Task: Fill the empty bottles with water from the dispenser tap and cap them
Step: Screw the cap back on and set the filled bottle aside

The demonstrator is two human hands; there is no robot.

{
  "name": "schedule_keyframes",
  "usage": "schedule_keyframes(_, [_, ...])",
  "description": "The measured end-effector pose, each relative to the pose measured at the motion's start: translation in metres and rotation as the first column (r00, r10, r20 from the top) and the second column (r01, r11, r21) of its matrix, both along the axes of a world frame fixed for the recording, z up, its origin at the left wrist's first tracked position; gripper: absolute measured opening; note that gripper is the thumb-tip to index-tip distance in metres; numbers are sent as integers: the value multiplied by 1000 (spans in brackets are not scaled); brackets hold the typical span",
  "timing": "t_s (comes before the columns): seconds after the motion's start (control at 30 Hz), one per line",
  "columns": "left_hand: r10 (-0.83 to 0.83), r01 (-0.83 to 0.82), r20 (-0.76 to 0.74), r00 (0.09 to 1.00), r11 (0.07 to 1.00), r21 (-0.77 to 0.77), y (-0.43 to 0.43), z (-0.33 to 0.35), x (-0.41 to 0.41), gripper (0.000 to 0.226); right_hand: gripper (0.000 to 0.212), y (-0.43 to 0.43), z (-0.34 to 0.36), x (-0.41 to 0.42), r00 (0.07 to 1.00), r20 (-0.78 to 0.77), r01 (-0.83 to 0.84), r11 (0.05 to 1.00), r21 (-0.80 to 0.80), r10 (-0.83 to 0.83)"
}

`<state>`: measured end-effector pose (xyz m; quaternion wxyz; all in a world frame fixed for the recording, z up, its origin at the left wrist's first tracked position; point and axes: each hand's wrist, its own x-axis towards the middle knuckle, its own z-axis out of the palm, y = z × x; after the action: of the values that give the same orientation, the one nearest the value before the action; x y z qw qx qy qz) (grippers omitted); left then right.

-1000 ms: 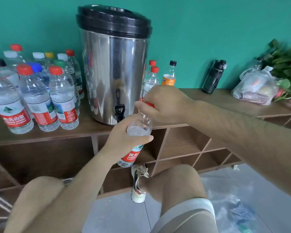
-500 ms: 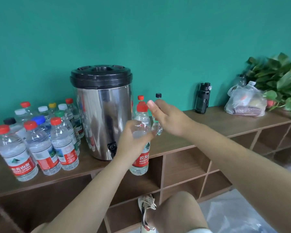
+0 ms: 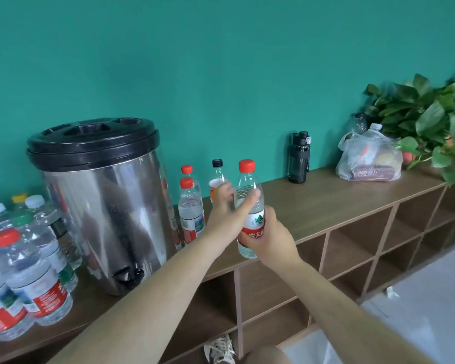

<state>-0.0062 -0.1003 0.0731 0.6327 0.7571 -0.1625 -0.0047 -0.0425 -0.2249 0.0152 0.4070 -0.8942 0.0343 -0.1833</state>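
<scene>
My right hand [image 3: 269,239] grips the lower, red-labelled part of a clear plastic water bottle with a red cap [image 3: 248,179]. My left hand [image 3: 227,208] curls round its upper part. The bottle is upright at the front edge of the brown wooden shelf top [image 3: 339,195], to the right of the round steel dispenser with a black lid [image 3: 103,206].

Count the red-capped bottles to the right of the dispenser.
3. Two stand one behind the other beside the dispenser: the front bottle and the back bottle. The third bottle is further right, gripped by the right hand. More may be hidden.
</scene>
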Motion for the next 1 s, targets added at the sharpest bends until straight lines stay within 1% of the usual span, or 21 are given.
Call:
schedule_keyframes(0.07, [97,-97,14,995,995,2,-11,-9,24,61,65,-16,-6,24,997,-43,61,998,-18,-62])
schedule_keyframes(0.13, [238,-239,82,968,971,5,-20,-20,49,52,65,-28,-15,47,991,-84,106,994,10,-104])
schedule_keyframes(0.17, [294,-297,115,949,955,17,-24,-27,60,55,63,-32,-20,57,989,-95,120,992,29,-116])
schedule_keyframes(0.27, [382,-403,243,891,914,41,-31,-36,85,71,60,-40,-32,83,985,-98,146,987,64,-139])
schedule_keyframes(0.33, [434,-460,286,855,887,30,-33,-38,103,80,61,-43,-38,95,984,-104,152,983,99,-142])
schedule_keyframes(0.43, [474,-493,214,854,869,45,-38,-45,129,89,65,-44,-50,109,983,-121,155,981,115,-141])
schedule_keyframes(0.5, [480,-498,178,859,864,75,-42,-53,138,91,68,-44,-57,115,982,-119,160,979,129,-144])
schedule_keyframes(0.57, [485,-510,192,853,853,113,-46,-61,142,91,70,-45,-62,119,983,-115,159,980,119,-145])
schedule_keyframes(0.67, [532,-566,207,821,806,172,-50,-70,147,88,73,-43,-69,122,983,-126,144,984,104,-131])
schedule_keyframes(0.73, [551,-581,188,813,790,197,-55,-74,153,80,73,-43,-74,123,983,-126,147,982,115,-133])
schedule_keyframes(0.83, [540,-552,121,833,798,242,-59,-78,159,60,73,-46,-78,126,984,-124,146,982,121,-131])
schedule_keyframes(0.93, [478,-508,170,862,816,278,-53,-84,160,50,73,-48,-75,129,984,-133,135,981,139,-117])
schedule_keyframes(1.0, [436,-473,189,880,841,263,-49,-86,154,46,71,-48,-70,128,982,-142,143,977,157,-121])
